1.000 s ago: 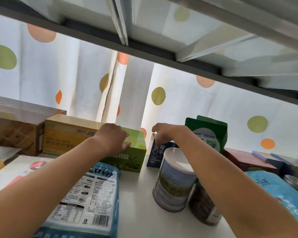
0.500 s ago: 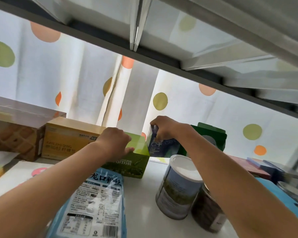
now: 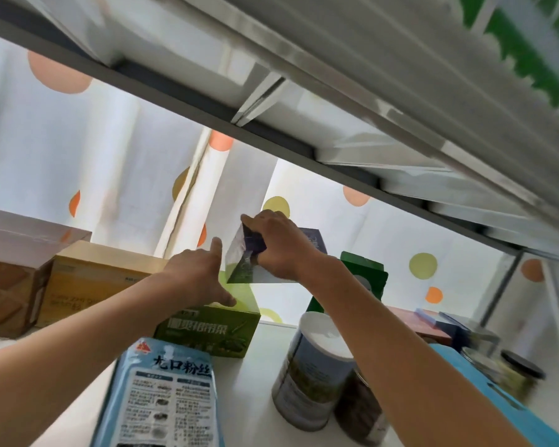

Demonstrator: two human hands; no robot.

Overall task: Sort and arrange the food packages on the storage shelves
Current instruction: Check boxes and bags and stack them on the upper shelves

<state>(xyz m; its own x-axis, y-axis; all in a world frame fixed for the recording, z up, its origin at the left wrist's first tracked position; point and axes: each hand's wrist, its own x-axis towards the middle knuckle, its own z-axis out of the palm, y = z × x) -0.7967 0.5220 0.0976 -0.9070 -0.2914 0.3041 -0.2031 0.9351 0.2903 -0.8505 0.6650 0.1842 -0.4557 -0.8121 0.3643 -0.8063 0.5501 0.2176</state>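
- A blue noodle bag (image 3: 165, 395) lies at the shelf's (image 3: 252, 398) front edge, with a white-lidded can (image 3: 310, 372) standing to its right.
- Behind the bag sits a green box (image 3: 210, 330); the left hand (image 3: 197, 279) rests on its top, fingers spread and gripping nothing.
- The right hand (image 3: 281, 246) clamps a dark blue box (image 3: 249, 259), lifted clear of the shelf and tilted, above the green box.
- A dotted curtain (image 3: 78, 156) hangs behind.

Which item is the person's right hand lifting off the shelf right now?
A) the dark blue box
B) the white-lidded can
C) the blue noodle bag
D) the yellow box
A: the right hand grips the dark blue box, tilted, in the air above the green box.
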